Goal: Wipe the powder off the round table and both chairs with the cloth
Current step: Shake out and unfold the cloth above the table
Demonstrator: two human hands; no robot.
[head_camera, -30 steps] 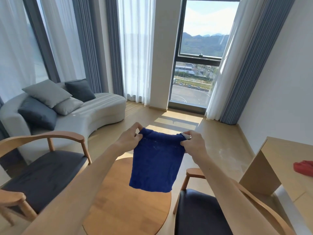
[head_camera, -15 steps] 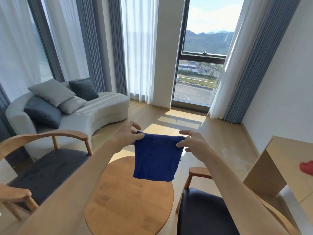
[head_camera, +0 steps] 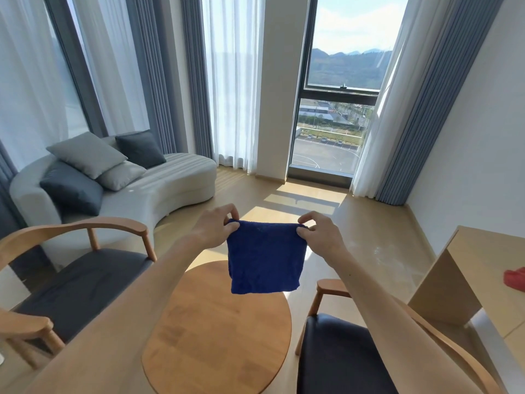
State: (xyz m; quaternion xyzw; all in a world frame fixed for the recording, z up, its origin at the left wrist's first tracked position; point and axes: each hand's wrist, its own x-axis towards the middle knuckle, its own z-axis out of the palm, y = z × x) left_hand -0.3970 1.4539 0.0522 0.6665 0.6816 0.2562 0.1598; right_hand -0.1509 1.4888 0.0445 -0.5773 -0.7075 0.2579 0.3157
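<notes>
A dark blue cloth [head_camera: 265, 258] hangs folded in the air above the round wooden table [head_camera: 218, 334]. My left hand [head_camera: 213, 228] pinches its upper left corner and my right hand [head_camera: 319, 237] pinches its upper right corner. A wooden chair with a dark seat [head_camera: 76, 282] stands to the table's left. A second such chair [head_camera: 341, 359] stands at the table's right, partly hidden by my right forearm. I cannot make out powder on the table or the seats.
A curved pale sofa [head_camera: 159, 194] with several cushions sits at the back left. A light wooden desk [head_camera: 480, 268] with a red cloth [head_camera: 515, 280] stands at the right. Curtains frame a tall window [head_camera: 338, 109] ahead, with sunlit wooden floor before it.
The cloth has been folded shorter, and both hands now pinch its top corners. The camera has tilted up a little.
</notes>
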